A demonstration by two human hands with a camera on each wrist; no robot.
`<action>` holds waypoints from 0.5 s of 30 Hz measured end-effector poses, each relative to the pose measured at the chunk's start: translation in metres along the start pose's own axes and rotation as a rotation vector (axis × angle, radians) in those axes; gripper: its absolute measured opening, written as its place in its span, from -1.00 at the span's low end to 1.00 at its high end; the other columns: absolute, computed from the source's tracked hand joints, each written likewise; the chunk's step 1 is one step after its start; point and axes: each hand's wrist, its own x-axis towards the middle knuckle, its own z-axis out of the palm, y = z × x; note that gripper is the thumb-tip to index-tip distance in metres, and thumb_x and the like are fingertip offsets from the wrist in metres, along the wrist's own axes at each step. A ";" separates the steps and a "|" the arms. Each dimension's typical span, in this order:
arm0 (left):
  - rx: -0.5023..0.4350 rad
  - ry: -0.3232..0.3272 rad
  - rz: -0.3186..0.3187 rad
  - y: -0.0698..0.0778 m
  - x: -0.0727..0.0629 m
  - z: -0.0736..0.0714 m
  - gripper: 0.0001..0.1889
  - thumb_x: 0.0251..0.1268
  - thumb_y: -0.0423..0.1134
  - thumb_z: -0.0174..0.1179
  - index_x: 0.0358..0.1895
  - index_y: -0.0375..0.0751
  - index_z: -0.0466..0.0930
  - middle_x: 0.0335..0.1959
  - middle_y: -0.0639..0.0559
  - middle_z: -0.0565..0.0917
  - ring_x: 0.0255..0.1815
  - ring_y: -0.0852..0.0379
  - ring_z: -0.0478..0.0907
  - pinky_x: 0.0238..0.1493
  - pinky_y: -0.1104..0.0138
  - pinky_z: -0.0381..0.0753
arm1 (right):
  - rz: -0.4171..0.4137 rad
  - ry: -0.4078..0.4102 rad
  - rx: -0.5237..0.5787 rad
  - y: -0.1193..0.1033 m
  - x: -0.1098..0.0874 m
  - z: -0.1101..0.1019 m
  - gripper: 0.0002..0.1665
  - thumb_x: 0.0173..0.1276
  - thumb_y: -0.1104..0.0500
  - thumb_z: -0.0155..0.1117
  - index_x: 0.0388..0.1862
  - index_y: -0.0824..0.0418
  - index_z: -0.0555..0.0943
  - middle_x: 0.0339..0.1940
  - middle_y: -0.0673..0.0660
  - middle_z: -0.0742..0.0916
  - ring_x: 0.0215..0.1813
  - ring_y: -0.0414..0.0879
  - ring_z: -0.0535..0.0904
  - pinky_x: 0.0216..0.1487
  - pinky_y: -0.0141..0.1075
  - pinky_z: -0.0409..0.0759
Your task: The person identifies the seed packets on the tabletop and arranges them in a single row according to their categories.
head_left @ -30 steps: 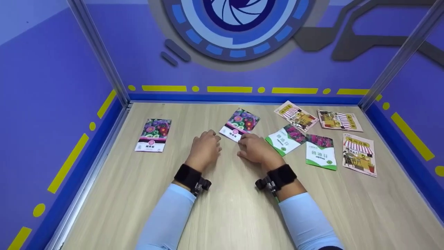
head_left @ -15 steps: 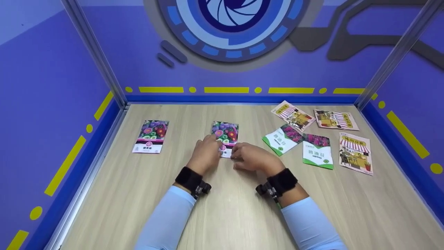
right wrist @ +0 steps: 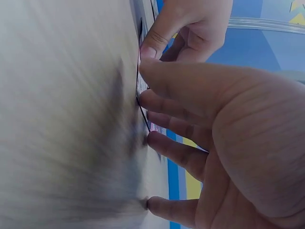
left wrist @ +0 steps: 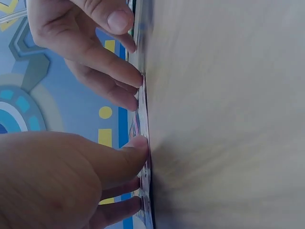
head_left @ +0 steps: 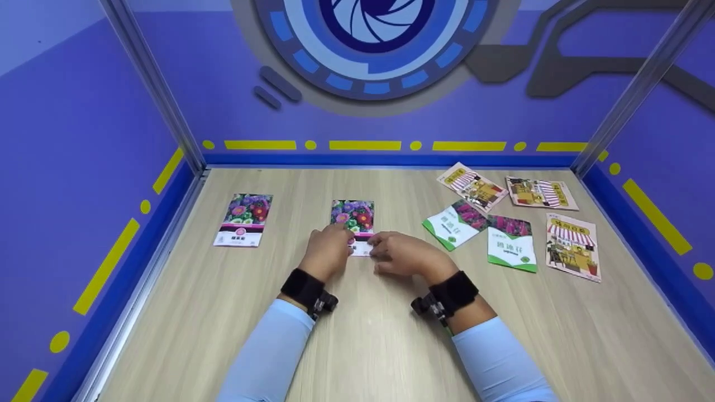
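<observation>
A seed packet [head_left: 352, 216] with bright flowers, a dark band and a white lower end lies upright mid-table. My left hand [head_left: 326, 251] grips its lower left side, thumb at the near edge and fingers bent over it. In the left wrist view the left thumb and fingers meet the packet's thin edge [left wrist: 145, 167]. From the other side, my right hand [head_left: 405, 254] touches the lower right corner with its fingertips. In the right wrist view the right fingers [right wrist: 164, 138] stretch toward the packet and the tabletop. A matching seed packet [head_left: 242, 220] lies to the left.
On the right lie two green-and-white packets, one tilted [head_left: 457, 223] and one straighter [head_left: 511, 244]. Three packets with a striped awning picture, including an upright one [head_left: 572, 245], lie beside and behind them. Blue-purple panels [head_left: 368, 125] wall the wooden table [head_left: 363, 335] at back and sides.
The middle flower packet has turned from tilted to upright and slid left and toward me. Both hands closed in on its lower end; the right hand shifted slightly left. Other packets stayed put.
</observation>
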 end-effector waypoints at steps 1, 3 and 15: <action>0.003 -0.001 -0.001 0.000 0.000 0.000 -0.76 0.52 -0.12 0.43 0.13 -0.03 0.83 0.15 -0.03 0.81 0.24 -0.09 0.74 0.16 -0.11 0.65 | 0.008 -0.011 0.006 0.000 0.000 0.000 -0.59 0.55 0.03 0.49 0.21 0.26 0.83 0.49 0.21 0.71 0.49 0.10 0.67 0.53 -0.02 0.64; -0.003 -0.006 -0.008 -0.002 0.000 -0.001 -0.76 0.52 -0.12 0.44 0.13 -0.03 0.83 0.14 -0.03 0.81 0.23 -0.09 0.74 0.16 -0.11 0.64 | 0.008 -0.024 0.009 0.000 0.000 0.000 -0.56 0.56 0.02 0.48 0.25 0.25 0.81 0.53 0.21 0.70 0.55 0.11 0.63 0.58 -0.01 0.61; -0.062 0.039 -0.103 -0.033 -0.003 -0.012 -0.85 0.52 -0.40 0.25 -0.18 -0.17 0.82 -0.02 -0.15 0.85 0.01 -0.21 0.78 0.18 -0.24 0.63 | 0.024 -0.029 0.115 0.006 -0.003 -0.003 -0.55 0.61 0.08 0.40 0.38 0.19 0.76 0.53 0.14 0.72 0.62 0.06 0.60 0.64 0.00 0.54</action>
